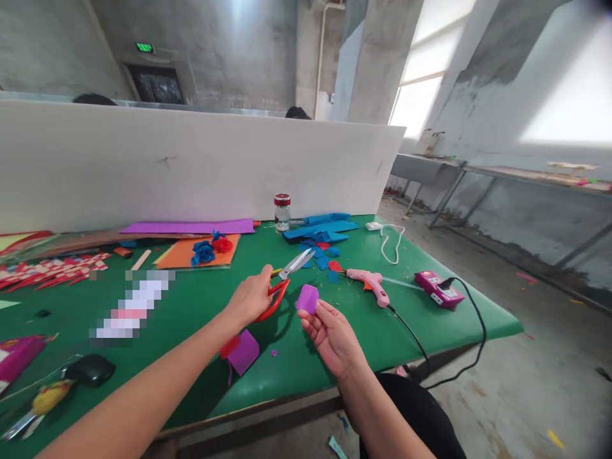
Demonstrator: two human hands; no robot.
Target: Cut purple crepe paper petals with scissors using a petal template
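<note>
My left hand [252, 294] is closed around a pair of scissors [278, 287] with red handles, its blades pointing up and to the right. Between the thumb and fingers of my right hand [335, 335] is a small purple paper piece [307, 298] with rounded corners. The scissor blades are apart from this piece. Below my left hand, a larger purple paper piece [243, 352] lies on the table beside a bit of red paper [230, 347]. A tiny purple scrap [274, 352] rests nearby.
On the green table [186, 357], a pink glue gun [368, 280] lies right, near a pink power strip [440, 290]. Blue paper [325, 228], a lidded jar [282, 213] and blue and red paper flowers [208, 248] stand toward the back. A white partition [201, 169] borders the table's far side.
</note>
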